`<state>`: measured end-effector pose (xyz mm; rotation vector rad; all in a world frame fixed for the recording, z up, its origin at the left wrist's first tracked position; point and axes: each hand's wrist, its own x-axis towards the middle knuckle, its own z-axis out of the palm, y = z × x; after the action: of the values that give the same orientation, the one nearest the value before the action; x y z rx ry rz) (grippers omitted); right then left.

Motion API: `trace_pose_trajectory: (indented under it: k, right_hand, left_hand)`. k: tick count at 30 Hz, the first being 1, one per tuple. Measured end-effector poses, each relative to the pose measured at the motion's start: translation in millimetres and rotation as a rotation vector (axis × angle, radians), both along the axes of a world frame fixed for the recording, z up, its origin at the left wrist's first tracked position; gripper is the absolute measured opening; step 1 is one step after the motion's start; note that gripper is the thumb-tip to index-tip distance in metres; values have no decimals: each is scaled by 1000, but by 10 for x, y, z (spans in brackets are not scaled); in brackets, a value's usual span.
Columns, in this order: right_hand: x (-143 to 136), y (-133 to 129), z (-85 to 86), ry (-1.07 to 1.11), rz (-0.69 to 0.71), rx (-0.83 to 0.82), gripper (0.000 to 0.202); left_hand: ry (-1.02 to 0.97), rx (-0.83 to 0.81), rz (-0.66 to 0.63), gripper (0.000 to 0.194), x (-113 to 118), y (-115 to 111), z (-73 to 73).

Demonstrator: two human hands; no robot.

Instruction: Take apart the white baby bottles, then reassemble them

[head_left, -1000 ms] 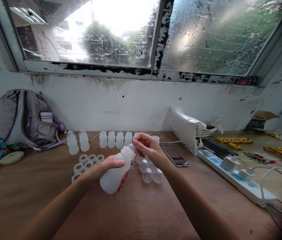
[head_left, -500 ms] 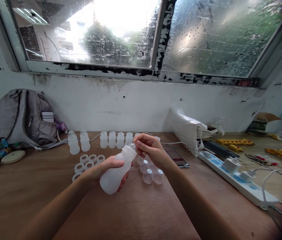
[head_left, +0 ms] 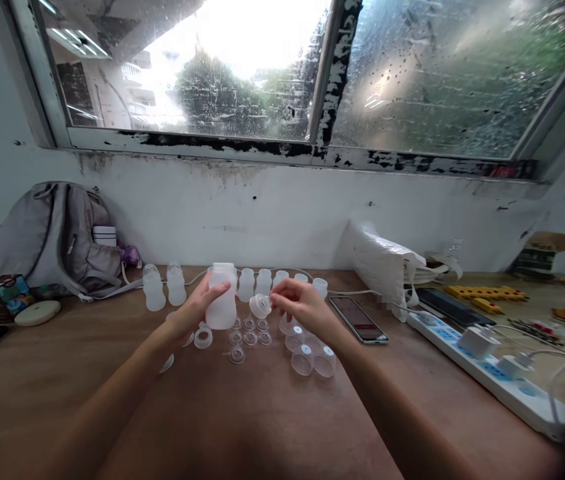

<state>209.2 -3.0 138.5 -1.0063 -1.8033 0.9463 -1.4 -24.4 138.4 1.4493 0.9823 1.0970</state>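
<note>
My left hand [head_left: 201,308] is wrapped round a frosted white baby bottle [head_left: 223,308], held upright above the table with its neck bare. Just to its right, my right hand [head_left: 295,301] pinches a clear bottle nipple [head_left: 261,306], which seems to sit in a collar ring, apart from the bottle. Below the hands lie several clear nipples [head_left: 250,338] in rows. White collar rings [head_left: 203,338] lie near my left wrist, partly hidden by the arm. Several clear caps [head_left: 303,361] stand beside my right forearm.
Several bottles without tops [head_left: 246,285] line the back by the wall. Two capped bottles [head_left: 153,290] stand at left, near a grey backpack [head_left: 47,240]. To the right are a phone [head_left: 359,319], a white bag [head_left: 382,257] and a power strip [head_left: 487,370] with cables.
The bottle went from tilted to upright and moved away from me. Its nipple end, earlier on the bottle's neck, is now apart in my right hand. The view has shifted slightly.
</note>
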Motion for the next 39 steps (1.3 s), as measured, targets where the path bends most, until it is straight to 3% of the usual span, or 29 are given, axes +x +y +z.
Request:
trace_pose_trajectory:
  k: [3, 7, 12, 17, 27, 39]
  right_hand:
    - [-45, 14, -77, -175, -16, 73, 12]
    - [-88, 13, -113, -258, -50, 134, 11]
    - [-99, 17, -107, -285, -57, 135, 9]
    - [-63, 20, -120, -246, 10, 70, 11]
    - [-36, -9, -75, -146, 115, -40, 15]
    - [-50, -18, -46, -177, 86, -26, 15]
  left_hand:
    - [113, 132, 180, 50, -144, 98, 45]
    - [443, 316, 462, 55, -386, 365, 41]
    - [852, 439, 513, 49, -549, 760, -47]
    - [1320, 565, 558, 47, -560, 992, -187]
    - [1442, 576, 560, 40, -624, 1193, -394]
    - [1464, 570, 589, 30, -676, 1218, -642]
